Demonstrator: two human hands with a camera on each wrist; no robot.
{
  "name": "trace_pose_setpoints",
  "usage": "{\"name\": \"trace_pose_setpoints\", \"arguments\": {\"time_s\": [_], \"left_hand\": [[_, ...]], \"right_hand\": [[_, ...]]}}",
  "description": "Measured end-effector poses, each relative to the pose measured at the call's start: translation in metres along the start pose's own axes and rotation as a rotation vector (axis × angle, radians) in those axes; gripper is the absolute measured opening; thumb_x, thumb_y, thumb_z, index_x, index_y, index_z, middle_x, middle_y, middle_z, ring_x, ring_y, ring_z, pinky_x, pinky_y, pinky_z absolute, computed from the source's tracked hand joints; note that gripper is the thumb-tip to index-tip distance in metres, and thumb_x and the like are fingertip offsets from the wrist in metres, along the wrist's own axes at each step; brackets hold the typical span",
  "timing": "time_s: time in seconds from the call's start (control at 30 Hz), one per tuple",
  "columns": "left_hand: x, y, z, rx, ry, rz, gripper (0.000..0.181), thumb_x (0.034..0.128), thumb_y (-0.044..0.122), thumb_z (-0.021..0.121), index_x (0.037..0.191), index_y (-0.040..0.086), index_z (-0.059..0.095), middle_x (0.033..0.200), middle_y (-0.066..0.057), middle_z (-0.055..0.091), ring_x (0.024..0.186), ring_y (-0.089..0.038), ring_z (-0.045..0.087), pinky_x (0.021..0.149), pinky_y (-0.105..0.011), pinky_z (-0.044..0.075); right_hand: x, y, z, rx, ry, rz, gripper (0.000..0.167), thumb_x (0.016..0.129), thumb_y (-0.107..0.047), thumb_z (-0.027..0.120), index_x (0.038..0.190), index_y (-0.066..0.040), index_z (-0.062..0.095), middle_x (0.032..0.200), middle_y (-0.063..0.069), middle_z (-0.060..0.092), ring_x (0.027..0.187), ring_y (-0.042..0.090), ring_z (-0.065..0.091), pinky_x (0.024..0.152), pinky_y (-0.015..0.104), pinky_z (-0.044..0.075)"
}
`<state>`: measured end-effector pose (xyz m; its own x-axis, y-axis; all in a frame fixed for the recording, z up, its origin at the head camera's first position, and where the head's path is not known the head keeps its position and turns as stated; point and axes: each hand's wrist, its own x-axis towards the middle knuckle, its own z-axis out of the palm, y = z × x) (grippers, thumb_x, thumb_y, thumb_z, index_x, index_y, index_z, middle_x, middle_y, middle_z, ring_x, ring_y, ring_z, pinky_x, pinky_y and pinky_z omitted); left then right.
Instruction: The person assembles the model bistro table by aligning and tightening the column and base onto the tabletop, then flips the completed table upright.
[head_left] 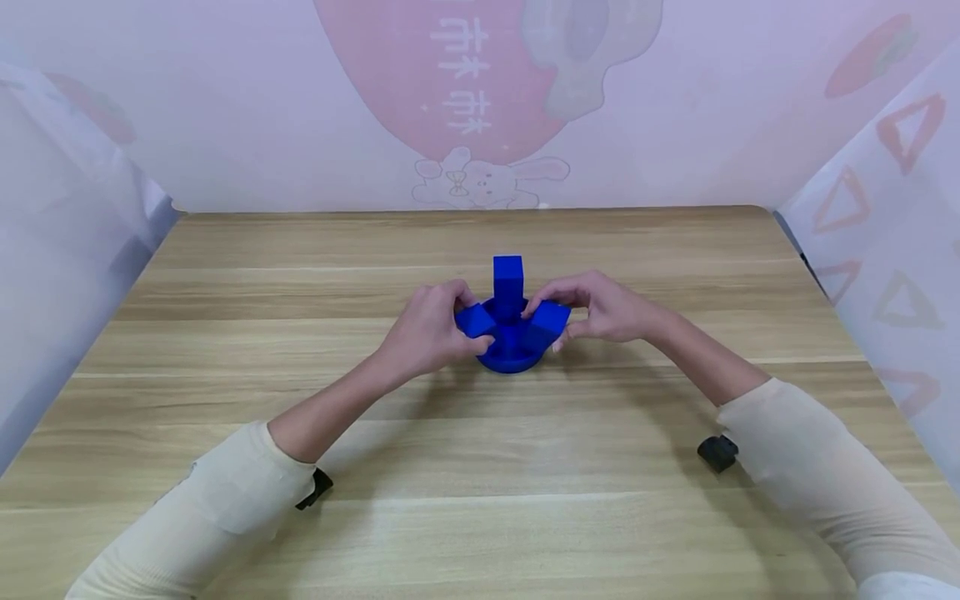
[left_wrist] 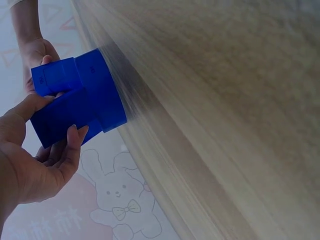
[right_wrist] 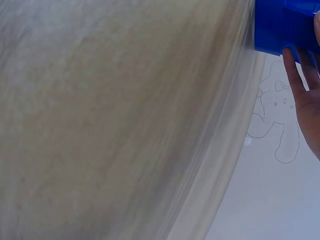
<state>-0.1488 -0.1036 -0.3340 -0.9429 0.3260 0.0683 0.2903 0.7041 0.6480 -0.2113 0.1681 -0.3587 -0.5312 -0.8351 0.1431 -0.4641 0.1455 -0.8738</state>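
A blue round-based piece [head_left: 511, 364] stands on the wooden table, with three block-shaped posts around its inside. My left hand [head_left: 429, 327] grips the left post [head_left: 475, 318], thumb on the near side and fingers behind. On the opposite side, my right hand [head_left: 611, 308] holds the right post [head_left: 551, 317] between thumb and fingers. The rear post [head_left: 508, 275] rises untouched between the hands. In the left wrist view the base's smooth outer wall [left_wrist: 102, 90] meets the table. Only part of the blue piece [right_wrist: 270, 25] shows in the right wrist view, at the top right corner.
The wood-grain table [head_left: 480, 500] reaches back to a pale printed backdrop [head_left: 262, 108] with a rabbit drawing. Similar sheets [head_left: 892, 250] hang at both sides. A small black device [head_left: 717, 453] sits under the right sleeve, another [head_left: 315, 489] under the left.
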Motion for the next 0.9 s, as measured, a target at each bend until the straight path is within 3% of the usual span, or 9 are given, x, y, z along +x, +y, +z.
{"name": "trace_pose_setpoints", "arguments": {"time_s": [0.4,0.9], "left_hand": [[0.0003,0.0019,0.0000,0.041,0.019,0.007,0.035,0.0762,0.021,0.091,0.092,-0.001,0.069,0.083,-0.009,0.071,0.071,-0.021,0.061,0.060,-0.028,0.050],[-0.0020,0.0017,-0.0013,0.027,0.019,0.030,0.032,0.0751,0.019,0.090,0.088,0.001,0.067,0.074,-0.006,0.067,0.067,-0.019,0.058,0.057,-0.027,0.046]], "right_hand": [[-0.0010,-0.0007,0.0011,-0.020,0.029,0.006,0.041,0.082,0.009,0.082,0.121,0.009,0.068,0.123,0.021,0.072,0.119,0.034,0.068,0.102,0.034,0.054],[-0.0029,0.0022,0.0048,-0.027,0.051,0.002,0.042,0.082,0.011,0.080,0.122,0.007,0.069,0.122,0.019,0.073,0.118,0.033,0.069,0.105,0.039,0.053]]}}
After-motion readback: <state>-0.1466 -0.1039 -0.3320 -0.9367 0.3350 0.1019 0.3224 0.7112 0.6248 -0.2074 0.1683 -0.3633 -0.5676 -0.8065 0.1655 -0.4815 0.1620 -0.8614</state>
